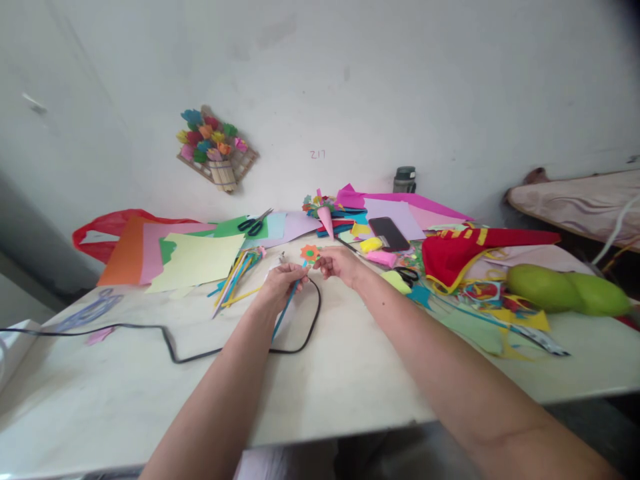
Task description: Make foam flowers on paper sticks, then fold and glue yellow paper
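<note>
1. Where a black cable snakes in from the left across the pale surface, loose sheets of coloured paper and a pair of scissors lie behind it. A bundle of thin sticks lies just to the right of the sheets.
2. At centre, the left hand has its fingers clenched around a blue stick, gripping it near the upper end. The rest of the stick slants down across the cable's loop.
3. The stick is topped by a small orange-and-green paper flower, held just above the surface between both hands.
4. The right hand has its fingers pinched on the flower's right edge.
5. By its look, the flower is featherweight, soft and easily creased or torn, while the stick seems slender, light and fairly stiff. The stick is the safer place to take hold, with only a light touch at the petals' rim.
6. Farther right lie a dark phone, a red-and-yellow paper piece and a green, gourd-like object.
7. The only legible writing is a faint mark on the wall reading roughly "217". No brand or label can be made out on the phone or anything else.
</note>
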Available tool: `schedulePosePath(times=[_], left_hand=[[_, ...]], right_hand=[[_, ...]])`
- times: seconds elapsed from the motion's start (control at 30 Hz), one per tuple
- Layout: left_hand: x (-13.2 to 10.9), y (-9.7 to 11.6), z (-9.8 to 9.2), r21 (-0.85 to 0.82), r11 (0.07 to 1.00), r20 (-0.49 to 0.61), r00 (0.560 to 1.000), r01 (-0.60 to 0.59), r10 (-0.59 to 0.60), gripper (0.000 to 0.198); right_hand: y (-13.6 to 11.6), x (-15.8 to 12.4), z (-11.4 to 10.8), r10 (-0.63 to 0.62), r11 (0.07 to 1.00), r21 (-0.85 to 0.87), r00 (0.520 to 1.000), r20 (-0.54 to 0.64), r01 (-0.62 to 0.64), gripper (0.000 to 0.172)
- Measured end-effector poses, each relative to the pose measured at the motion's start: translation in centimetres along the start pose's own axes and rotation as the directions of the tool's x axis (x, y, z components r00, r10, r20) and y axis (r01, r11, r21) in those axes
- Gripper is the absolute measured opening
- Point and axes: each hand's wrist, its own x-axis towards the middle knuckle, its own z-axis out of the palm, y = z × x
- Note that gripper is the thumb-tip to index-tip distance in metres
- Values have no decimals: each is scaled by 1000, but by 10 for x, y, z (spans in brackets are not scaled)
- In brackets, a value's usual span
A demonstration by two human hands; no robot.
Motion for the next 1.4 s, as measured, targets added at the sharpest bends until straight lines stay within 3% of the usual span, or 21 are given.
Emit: schedulePosePath(times=[0.17,0.33,0.5,0.8,0.97,1.4], left_hand=[[-2,0,2,57,998,56,998,-11,8,28],[-3,1,3,97,995,111,994,-6,-5,33],[-3,2,4,81,996,153,988,-35,22,30],[-5,2,5,107,989,170,982,-105,86,28],[-6,4,7,103,991,151,986,-87,71,30],[-5,3,11,177,975,147,983,-136,111,36]], right_hand=[[0,-1,0,29,999,-35,998,-61,-31,27],[3,-4,1,20,995,-98,998,-60,-26,22],[3,-2,-1,59,998,-14,998,3,-59,17],[-2,-8,0,198,970,120,972,127,-213,10],[-7,-11,4,250,948,165,958,142,-272,12],[-4,-9,5,264,935,208,956,125,-286,14]])
